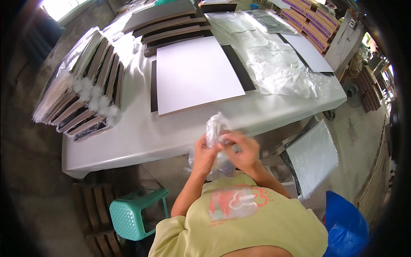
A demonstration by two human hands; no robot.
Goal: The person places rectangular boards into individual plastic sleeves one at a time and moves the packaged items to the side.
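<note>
Just in front of my chest, at the table's near edge, my left hand (205, 155) is closed on a crumpled clear plastic bag (215, 128). My right hand (243, 150) pinches the same plastic, its fingers a little blurred. Part of the film bunches up above the hands, and more of it hangs below them. Beyond my hands a white square panel (195, 77) lies on the table, with a dark panel (238, 67) showing from under it on both sides.
On the white-covered table (128, 147) are plastic-wrapped panels (81, 81) at left, stacked dark panels (165, 19) behind, and loose clear film (278, 64) at right. A wrapped panel (314, 154) leans beside the table. A green stool (128, 216) stands lower left, a blue bag (346, 222) lower right.
</note>
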